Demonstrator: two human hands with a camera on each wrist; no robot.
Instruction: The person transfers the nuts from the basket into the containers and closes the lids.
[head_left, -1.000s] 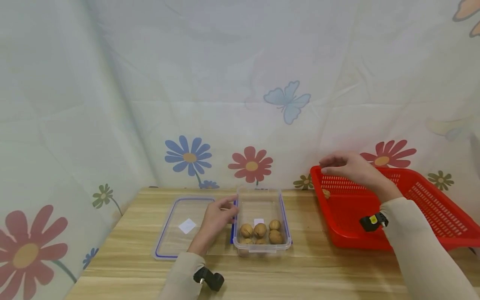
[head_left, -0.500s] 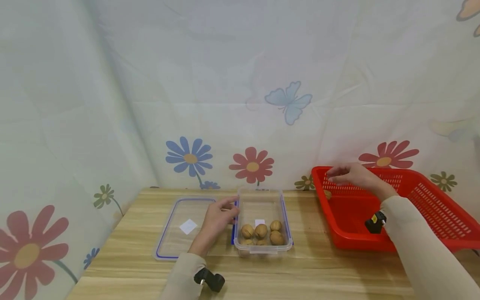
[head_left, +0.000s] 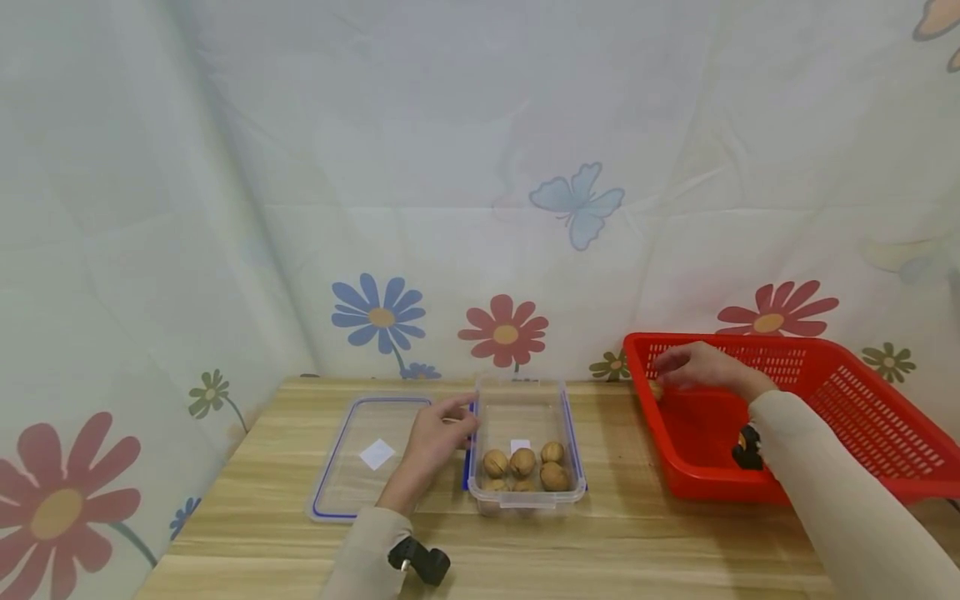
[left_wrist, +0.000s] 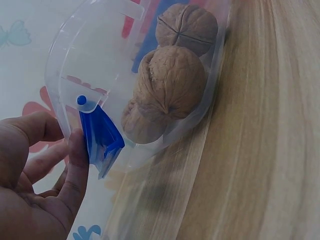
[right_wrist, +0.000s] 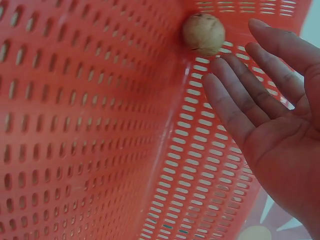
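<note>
My left hand [head_left: 437,433] rests at the left side of a clear plastic box [head_left: 525,497], fingertips at its rim beside a hanging blue latch [left_wrist: 101,140]. Several walnuts [left_wrist: 172,82] lie in the near half of the box. Over at the right, my right hand [head_left: 705,368] reaches down inside a red plastic basket [head_left: 667,467]. Its fingers are spread and almost straight, with nothing between them. A single walnut [right_wrist: 204,34] sits in the basket's corner, just beyond those fingertips; in the head view the hand partly hides it.
Left of the box, a clear lid [head_left: 345,483] with a blue seal and a white label lies flat on the wooden table [head_left: 480,558]. A flowered cloth [head_left: 420,167] hangs behind the table. The basket's raised wall surrounds my right hand.
My right hand has lowered from above the basket's back left rim into the basket, toward the walnut. My left hand and the box have stayed in place.
</note>
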